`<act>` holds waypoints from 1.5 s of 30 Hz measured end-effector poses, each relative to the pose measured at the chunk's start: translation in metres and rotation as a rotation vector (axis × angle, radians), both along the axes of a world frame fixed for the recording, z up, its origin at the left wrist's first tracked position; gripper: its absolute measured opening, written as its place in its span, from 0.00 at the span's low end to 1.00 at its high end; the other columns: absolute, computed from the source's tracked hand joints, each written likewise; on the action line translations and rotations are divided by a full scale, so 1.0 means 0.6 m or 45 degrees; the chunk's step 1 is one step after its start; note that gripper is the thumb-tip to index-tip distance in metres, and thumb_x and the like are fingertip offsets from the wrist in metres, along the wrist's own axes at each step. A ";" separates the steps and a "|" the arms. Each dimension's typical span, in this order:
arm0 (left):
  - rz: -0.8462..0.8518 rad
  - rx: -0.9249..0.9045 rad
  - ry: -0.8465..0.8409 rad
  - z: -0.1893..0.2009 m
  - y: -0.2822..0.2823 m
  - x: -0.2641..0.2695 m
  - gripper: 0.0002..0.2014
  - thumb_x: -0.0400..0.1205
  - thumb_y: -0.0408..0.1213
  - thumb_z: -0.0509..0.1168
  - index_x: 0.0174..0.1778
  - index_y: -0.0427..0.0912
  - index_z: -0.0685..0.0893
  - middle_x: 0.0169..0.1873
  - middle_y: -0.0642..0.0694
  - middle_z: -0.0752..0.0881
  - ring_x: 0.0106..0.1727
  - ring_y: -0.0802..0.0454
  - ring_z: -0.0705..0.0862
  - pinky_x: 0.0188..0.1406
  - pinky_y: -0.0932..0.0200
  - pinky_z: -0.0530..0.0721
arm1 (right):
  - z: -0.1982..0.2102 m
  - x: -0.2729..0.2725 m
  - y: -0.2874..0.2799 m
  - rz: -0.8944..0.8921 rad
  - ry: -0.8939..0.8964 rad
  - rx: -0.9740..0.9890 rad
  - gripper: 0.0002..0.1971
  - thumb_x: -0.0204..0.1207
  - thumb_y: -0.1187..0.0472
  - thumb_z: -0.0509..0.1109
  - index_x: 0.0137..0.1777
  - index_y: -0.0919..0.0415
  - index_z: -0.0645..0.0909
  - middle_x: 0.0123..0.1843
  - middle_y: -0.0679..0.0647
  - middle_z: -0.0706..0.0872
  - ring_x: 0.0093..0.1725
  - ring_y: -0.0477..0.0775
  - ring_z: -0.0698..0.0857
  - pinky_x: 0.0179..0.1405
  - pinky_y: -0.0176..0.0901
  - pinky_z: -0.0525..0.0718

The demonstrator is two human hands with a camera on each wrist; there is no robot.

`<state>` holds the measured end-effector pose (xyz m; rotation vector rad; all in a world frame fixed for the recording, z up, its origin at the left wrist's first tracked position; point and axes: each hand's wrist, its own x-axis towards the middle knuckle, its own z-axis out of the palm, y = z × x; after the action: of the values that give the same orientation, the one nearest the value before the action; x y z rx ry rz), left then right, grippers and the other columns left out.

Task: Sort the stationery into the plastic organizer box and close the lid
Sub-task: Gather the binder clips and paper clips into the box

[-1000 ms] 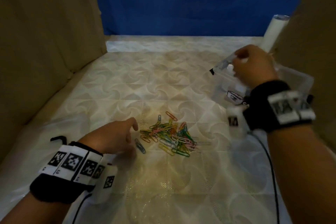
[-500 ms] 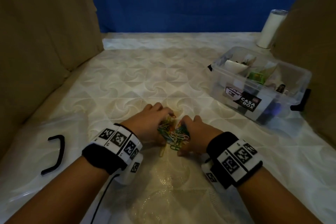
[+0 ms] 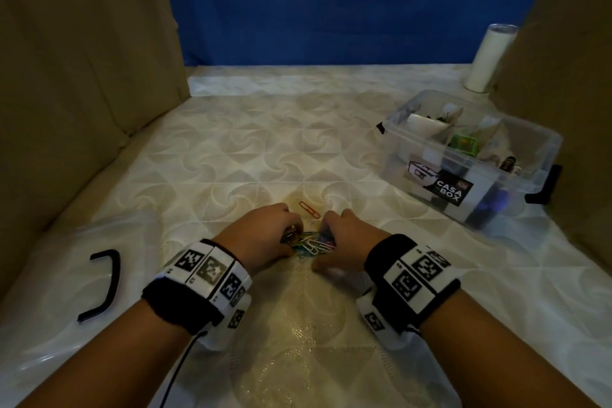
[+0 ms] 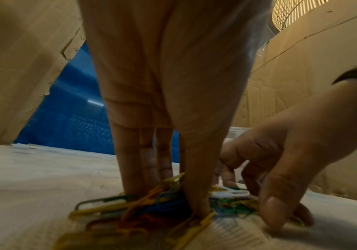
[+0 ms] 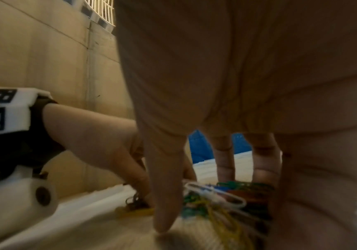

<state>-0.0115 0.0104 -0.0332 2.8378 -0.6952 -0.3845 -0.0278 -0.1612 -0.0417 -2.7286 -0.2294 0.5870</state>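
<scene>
Clips [image 3: 311, 242] lie near centre, now bunched tighter than half a second ago, both hands [image 3: 265, 233] [image 3: 346, 242] curling fingers [image 4: 130, 169] round the heap. One red clip [image 3: 309, 209] has escaped just beyond. Far right, the box [image 3: 430, 182] waits open; lifting seems next.

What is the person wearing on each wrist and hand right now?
Both hands, left hand and right hand, are bare, without gloves. Each wrist wears a black band topped with white blocks printed with black square tags. A white camera pod sits under each wrist, and a thin black cable trails from the left one.
</scene>
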 end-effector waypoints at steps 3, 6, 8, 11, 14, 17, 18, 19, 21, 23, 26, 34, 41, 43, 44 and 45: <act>0.031 -0.021 -0.037 0.001 -0.001 -0.001 0.16 0.76 0.41 0.71 0.61 0.51 0.85 0.52 0.48 0.83 0.54 0.49 0.82 0.52 0.58 0.78 | 0.005 0.007 0.018 0.061 -0.020 -0.073 0.23 0.71 0.50 0.75 0.61 0.55 0.71 0.59 0.57 0.72 0.53 0.58 0.79 0.49 0.47 0.79; 0.054 -0.005 -0.071 0.001 0.006 0.002 0.15 0.76 0.40 0.70 0.60 0.53 0.87 0.52 0.48 0.87 0.54 0.50 0.84 0.50 0.60 0.77 | 0.006 0.016 0.015 0.076 -0.078 -0.026 0.10 0.75 0.58 0.72 0.53 0.56 0.75 0.55 0.58 0.79 0.50 0.55 0.77 0.45 0.42 0.72; 0.088 -0.010 -0.085 -0.002 0.015 0.003 0.16 0.77 0.40 0.70 0.61 0.55 0.86 0.54 0.49 0.88 0.55 0.50 0.85 0.52 0.61 0.78 | 0.003 0.019 0.005 0.023 -0.101 0.042 0.06 0.75 0.62 0.70 0.49 0.54 0.78 0.54 0.55 0.80 0.50 0.54 0.78 0.45 0.39 0.71; 0.108 -0.027 -0.105 0.000 0.023 0.001 0.16 0.78 0.38 0.69 0.61 0.54 0.87 0.54 0.51 0.89 0.54 0.52 0.86 0.53 0.62 0.79 | 0.007 0.021 -0.013 -0.025 -0.114 0.079 0.09 0.75 0.63 0.71 0.55 0.56 0.84 0.59 0.55 0.83 0.58 0.55 0.81 0.50 0.36 0.70; 0.131 -0.073 -0.099 0.005 0.027 0.001 0.14 0.78 0.39 0.69 0.59 0.54 0.88 0.52 0.52 0.90 0.52 0.54 0.86 0.48 0.66 0.77 | 0.012 0.014 -0.035 -0.063 -0.129 0.123 0.14 0.74 0.60 0.73 0.59 0.58 0.85 0.62 0.55 0.83 0.61 0.54 0.81 0.51 0.33 0.70; 0.137 -0.125 -0.093 0.008 0.031 0.001 0.13 0.77 0.42 0.70 0.57 0.55 0.89 0.52 0.54 0.90 0.51 0.57 0.85 0.47 0.67 0.74 | 0.011 0.000 -0.062 -0.103 -0.116 0.185 0.12 0.74 0.60 0.74 0.57 0.57 0.87 0.57 0.54 0.86 0.51 0.51 0.83 0.49 0.35 0.75; 0.144 -0.147 -0.090 0.011 0.032 0.000 0.12 0.77 0.42 0.71 0.57 0.55 0.89 0.52 0.55 0.90 0.50 0.58 0.85 0.47 0.67 0.74 | 0.013 -0.005 -0.072 -0.124 -0.118 0.229 0.11 0.73 0.61 0.73 0.55 0.57 0.88 0.55 0.54 0.88 0.47 0.50 0.83 0.48 0.36 0.78; 0.152 -0.173 -0.089 0.014 0.032 0.000 0.12 0.77 0.42 0.71 0.57 0.55 0.89 0.52 0.55 0.90 0.49 0.59 0.85 0.47 0.68 0.74 | 0.017 -0.009 -0.080 -0.139 -0.131 0.261 0.10 0.74 0.62 0.73 0.54 0.56 0.89 0.51 0.54 0.89 0.43 0.48 0.84 0.48 0.37 0.80; 0.171 -0.229 -0.097 0.019 0.033 0.000 0.14 0.76 0.42 0.72 0.58 0.53 0.89 0.52 0.55 0.91 0.47 0.61 0.84 0.46 0.69 0.74 | 0.034 -0.015 -0.095 -0.203 -0.155 0.369 0.10 0.76 0.63 0.72 0.54 0.55 0.89 0.45 0.53 0.90 0.37 0.47 0.85 0.47 0.40 0.85; 0.182 -0.255 -0.111 0.024 0.033 0.002 0.15 0.76 0.42 0.73 0.59 0.52 0.88 0.53 0.54 0.90 0.46 0.64 0.82 0.44 0.72 0.72 | 0.064 -0.013 -0.111 -0.315 -0.188 0.535 0.10 0.76 0.65 0.71 0.55 0.56 0.88 0.40 0.56 0.90 0.34 0.49 0.87 0.46 0.45 0.89; 0.187 -0.241 -0.116 0.028 0.034 0.004 0.16 0.75 0.42 0.73 0.60 0.53 0.88 0.54 0.54 0.90 0.47 0.63 0.83 0.46 0.70 0.72 | 0.115 0.012 -0.141 -0.411 -0.380 0.623 0.11 0.75 0.71 0.71 0.55 0.62 0.88 0.33 0.54 0.87 0.32 0.50 0.85 0.48 0.52 0.90; 0.191 -0.220 -0.103 0.025 0.048 -0.004 0.14 0.76 0.44 0.73 0.57 0.54 0.89 0.53 0.55 0.90 0.48 0.61 0.84 0.48 0.69 0.77 | 0.238 0.109 -0.182 -0.621 -0.577 0.133 0.11 0.77 0.64 0.70 0.58 0.63 0.86 0.50 0.61 0.90 0.47 0.58 0.89 0.49 0.45 0.84; 0.203 -0.228 -0.084 0.030 0.049 -0.011 0.15 0.76 0.43 0.73 0.59 0.53 0.89 0.54 0.54 0.90 0.50 0.62 0.84 0.50 0.69 0.77 | 0.166 0.276 -0.194 -0.418 -0.333 -0.504 0.28 0.58 0.34 0.69 0.45 0.59 0.78 0.48 0.63 0.84 0.50 0.70 0.85 0.53 0.70 0.82; 0.227 -0.256 -0.075 0.030 0.050 -0.012 0.15 0.75 0.42 0.73 0.58 0.52 0.89 0.53 0.54 0.90 0.48 0.63 0.83 0.50 0.69 0.77 | 0.166 0.280 -0.182 -0.403 -0.293 -0.566 0.28 0.59 0.30 0.65 0.36 0.57 0.71 0.42 0.61 0.82 0.46 0.69 0.85 0.49 0.70 0.83; 0.236 -0.268 -0.073 0.029 0.050 -0.012 0.15 0.75 0.42 0.73 0.58 0.52 0.89 0.53 0.54 0.90 0.47 0.64 0.82 0.49 0.70 0.76 | 0.171 0.273 -0.174 -0.404 -0.297 -0.582 0.27 0.61 0.30 0.65 0.33 0.56 0.69 0.39 0.60 0.82 0.44 0.68 0.85 0.49 0.69 0.84; 0.241 -0.277 -0.073 0.027 0.050 -0.012 0.15 0.75 0.42 0.74 0.58 0.52 0.89 0.52 0.54 0.90 0.47 0.65 0.82 0.48 0.71 0.76 | 0.169 0.279 -0.178 -0.401 -0.287 -0.585 0.27 0.60 0.31 0.66 0.32 0.56 0.70 0.37 0.58 0.82 0.42 0.66 0.85 0.48 0.67 0.84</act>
<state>-0.0186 0.0406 -0.0167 2.6853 -0.4425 -0.1848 0.1395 -0.2681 0.0597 -3.1788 0.3197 0.2656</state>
